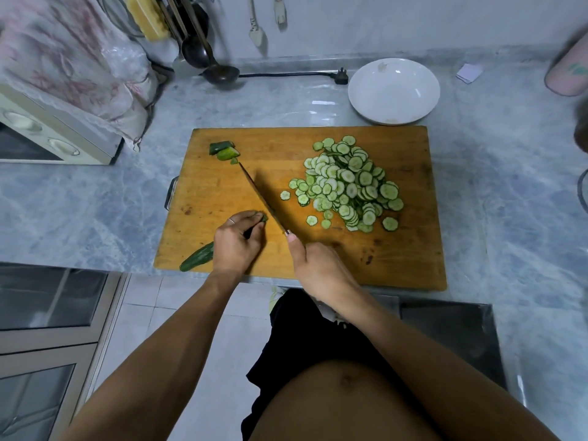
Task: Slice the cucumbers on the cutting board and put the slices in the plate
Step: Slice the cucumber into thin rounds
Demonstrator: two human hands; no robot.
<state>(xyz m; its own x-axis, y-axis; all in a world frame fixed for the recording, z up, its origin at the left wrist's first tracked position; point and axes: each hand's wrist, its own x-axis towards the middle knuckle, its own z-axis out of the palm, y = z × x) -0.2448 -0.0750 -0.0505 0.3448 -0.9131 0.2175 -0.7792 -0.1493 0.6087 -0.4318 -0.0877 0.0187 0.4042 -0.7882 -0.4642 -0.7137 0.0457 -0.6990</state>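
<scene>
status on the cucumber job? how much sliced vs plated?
Done: a big pile of slices sits on the cutting board. In hand: the left hand holds a cucumber while the right hand grips the knife. Left: finish it; the plate holds no slices.

The cutting board (397,243) is orange-brown wood with darker brown stains, most near its near edge. The cucumber slices (348,184) heaped on its right half are pale green to whitish inside with thin dark green rims. The cucumber (197,256) at the board's near left corner has dark green skin, as do the end pieces (223,150) toward its far left corner, which show a light green cut face. The plate (394,90) is plain white with a faint brownish mark near its far rim. The table (95,211) is grey-blue with cloudy white marbling. A black cord (286,74) lies along its far edge.
</scene>
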